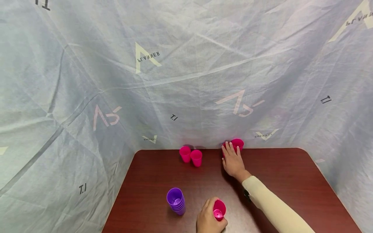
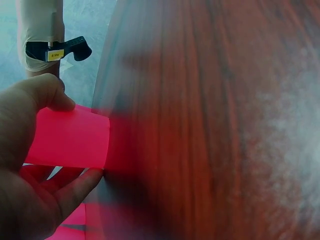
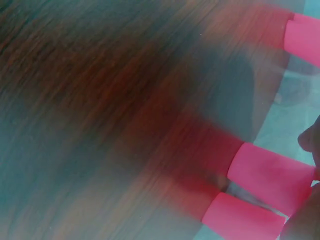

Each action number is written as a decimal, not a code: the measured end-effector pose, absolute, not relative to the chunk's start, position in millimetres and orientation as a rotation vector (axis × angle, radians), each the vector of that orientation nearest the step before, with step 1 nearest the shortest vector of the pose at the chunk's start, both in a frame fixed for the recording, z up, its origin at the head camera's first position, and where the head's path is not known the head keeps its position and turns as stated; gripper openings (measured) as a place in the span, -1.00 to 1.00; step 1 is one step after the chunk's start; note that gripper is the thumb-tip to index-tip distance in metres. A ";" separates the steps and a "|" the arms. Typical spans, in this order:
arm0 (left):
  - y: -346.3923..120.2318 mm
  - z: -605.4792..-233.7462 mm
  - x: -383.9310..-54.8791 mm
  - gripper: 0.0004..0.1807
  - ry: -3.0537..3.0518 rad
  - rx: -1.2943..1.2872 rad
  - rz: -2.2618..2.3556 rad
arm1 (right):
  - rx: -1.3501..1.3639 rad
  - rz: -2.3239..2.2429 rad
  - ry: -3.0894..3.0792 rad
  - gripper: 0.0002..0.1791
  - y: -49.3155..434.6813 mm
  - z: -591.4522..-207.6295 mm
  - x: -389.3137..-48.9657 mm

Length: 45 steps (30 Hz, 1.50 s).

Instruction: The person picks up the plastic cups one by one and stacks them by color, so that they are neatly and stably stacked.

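Observation:
Near the front of the table, my left hand (image 1: 209, 217) grips a bright pink cup (image 1: 220, 207), mouth up. The left wrist view shows the thumb on one side of that pink cup (image 2: 72, 140) and fingers on the other. At the back edge, my right hand (image 1: 233, 161) reaches over two pink cups, its fingers spread and fairly straight. One of these is mostly hidden under the fingers; the other pink cup (image 1: 238, 144) shows beside them. In the right wrist view, fingertips are at the rim of a pink cup (image 3: 270, 175).
Two upright pink cups, one (image 1: 185, 153) beside the other (image 1: 196, 157), stand near the back edge, left of my right hand. A nested stack of purple cups (image 1: 176, 201) stands left of my left hand. Pale sheeting (image 1: 186, 81) hangs behind the brown table (image 1: 151, 181).

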<state>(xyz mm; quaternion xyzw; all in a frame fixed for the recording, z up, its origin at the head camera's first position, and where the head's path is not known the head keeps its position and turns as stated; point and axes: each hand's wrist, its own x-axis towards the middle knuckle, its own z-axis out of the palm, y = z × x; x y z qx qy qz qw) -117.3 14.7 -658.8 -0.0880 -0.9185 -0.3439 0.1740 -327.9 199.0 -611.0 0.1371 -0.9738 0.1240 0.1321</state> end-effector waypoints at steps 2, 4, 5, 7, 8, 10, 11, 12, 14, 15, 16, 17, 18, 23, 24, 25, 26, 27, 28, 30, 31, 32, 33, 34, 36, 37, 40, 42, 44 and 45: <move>15.0 -658.6 -117.6 -0.13 -2.612 -0.248 -0.975 | 0.399 0.366 -2.815 -0.25 199.5 -611.8 -328.6; 15.2 -658.2 -117.7 -0.13 -2.614 -0.246 -0.973 | 0.406 0.382 -2.795 -0.26 199.8 -612.9 -329.1; 15.2 -657.9 -117.7 -0.13 -2.613 -0.245 -0.971 | 0.411 0.392 -2.781 -0.27 199.9 -613.7 -329.4; 15.2 -657.3 -117.4 -0.13 -2.606 -0.244 -0.968 | 0.418 0.410 -2.756 -0.31 200.1 -615.6 -329.5; 15.1 -657.2 -117.3 -0.13 -2.604 -0.244 -0.969 | 0.423 0.421 -2.744 -0.34 200.2 -616.6 -329.4; 14.9 -656.9 -116.8 -0.13 -2.599 -0.247 -0.974 | 0.434 0.446 -2.720 -0.40 200.2 -618.3 -329.0; 14.8 -657.0 -116.6 -0.13 -2.598 -0.248 -0.977 | 0.440 0.459 -2.710 -0.42 200.2 -619.0 -328.8; 14.7 -657.1 -116.5 -0.13 -2.595 -0.249 -0.980 | 0.446 0.470 -2.702 -0.45 200.0 -619.5 -328.6; 14.6 -657.4 -116.5 -0.13 -2.591 -0.251 -0.985 | 0.459 0.488 -2.686 -0.48 199.4 -619.5 -328.4; 14.6 -657.5 -116.5 -0.12 -2.586 -0.252 -0.985 | 0.464 0.501 -2.679 -0.50 199.2 -619.3 -328.7; 14.6 -657.7 -116.5 -0.12 -2.581 -0.252 -0.982 | 0.467 0.512 -2.673 -0.52 199.1 -618.9 -328.9; 14.7 -657.9 -116.6 -0.12 -2.581 -0.252 -0.981 | 0.469 0.523 -2.669 -0.53 199.2 -618.5 -329.1; 14.8 -657.9 -116.6 -0.12 -2.577 -0.251 -0.980 | 0.469 0.530 -2.666 -0.54 199.4 -617.9 -329.1; 14.7 -659.2 -116.4 -0.12 -2.576 -0.253 -0.978 | 0.467 0.535 -2.656 -0.55 201.5 -617.1 -329.6; 14.7 -659.5 -116.3 -0.12 -2.570 -0.256 -0.976 | 0.464 0.531 -2.655 -0.55 201.8 -617.1 -329.6; 14.5 -659.8 -116.2 -0.11 -2.566 -0.259 -0.975 | 0.463 0.532 -2.652 -0.55 202.0 -617.1 -329.6; 14.4 -660.0 -116.3 -0.11 -2.561 -0.262 -0.973 | 0.463 0.533 -2.647 -0.56 202.1 -616.8 -329.5; 14.3 -660.2 -116.4 -0.11 -2.554 -0.267 -0.972 | 0.461 0.534 -2.645 -0.56 202.3 -616.7 -329.3; 14.2 -660.4 -116.5 -0.11 -2.549 -0.270 -0.970 | 0.461 0.533 -2.640 -0.56 202.5 -616.3 -329.0; 14.0 -660.8 -116.5 -0.10 -2.545 -0.274 -0.966 | 0.457 0.551 -2.630 -0.57 202.6 -615.4 -328.1; 14.0 -661.2 -116.5 -0.10 -2.545 -0.275 -0.965 | 0.454 0.558 -2.629 -0.58 202.7 -615.1 -327.5; 14.2 -661.5 -116.5 -0.10 -2.546 -0.276 -0.964 | 0.449 0.564 -2.628 -0.59 202.9 -614.7 -326.7; 14.3 -661.7 -116.3 -0.10 -2.548 -0.276 -0.964 | 0.441 0.569 -2.628 -0.59 203.1 -614.3 -325.8; 14.4 -661.8 -116.1 -0.10 -2.551 -0.275 -0.964 | 0.435 0.579 -2.629 -0.59 203.4 -613.9 -325.1; 14.6 -661.7 -115.7 -0.11 -2.559 -0.271 -0.966 | 0.423 0.587 -2.635 -0.55 203.9 -612.7 -323.3; 14.7 -661.5 -115.6 -0.11 -2.564 -0.268 -0.967 | 0.419 0.591 -2.640 -0.53 204.1 -612.1 -322.5; 14.6 -660.1 -115.5 -0.12 -2.576 -0.253 -0.973 | 0.414 0.617 -2.647 -0.44 204.4 -609.5 -319.9; 14.6 -659.2 -115.6 -0.12 -2.579 -0.246 -0.974 | 0.417 0.634 -2.643 -0.42 204.4 -607.8 -318.3; 14.6 -658.6 -115.7 -0.11 -2.575 -0.244 -0.976 | 0.415 0.658 -2.636 -0.43 204.5 -605.8 -315.7; 14.7 -658.6 -115.7 -0.11 -2.574 -0.245 -0.973 | 0.418 0.668 -2.627 -0.43 204.6 -605.0 -314.1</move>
